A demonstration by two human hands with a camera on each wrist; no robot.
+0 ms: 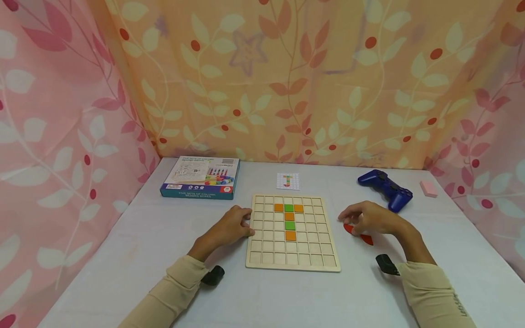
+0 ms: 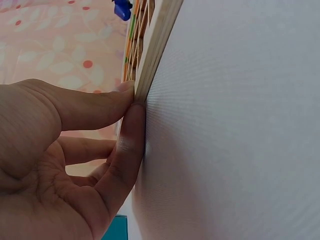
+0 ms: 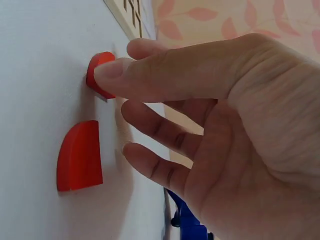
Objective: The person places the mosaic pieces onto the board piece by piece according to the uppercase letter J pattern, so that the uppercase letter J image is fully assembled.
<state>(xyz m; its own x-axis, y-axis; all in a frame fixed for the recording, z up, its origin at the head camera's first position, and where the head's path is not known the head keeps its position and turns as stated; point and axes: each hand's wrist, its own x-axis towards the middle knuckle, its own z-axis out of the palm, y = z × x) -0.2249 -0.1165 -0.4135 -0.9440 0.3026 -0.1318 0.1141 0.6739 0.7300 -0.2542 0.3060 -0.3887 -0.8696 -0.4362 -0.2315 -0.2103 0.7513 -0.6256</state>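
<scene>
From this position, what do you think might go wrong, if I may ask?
The right hand, close over one red piece, might nudge the other red piece lying nearby. The left hand touches the wooden board, so an uneven push could shift it and perhaps jostle the coloured squares.

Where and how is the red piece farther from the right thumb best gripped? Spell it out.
Pinch that red piece with the right hand, probably across its curved edge and a straight one, coming from above: it lies flat on the white table with nothing on top, and its visible thickness offers edges to grip.
</scene>
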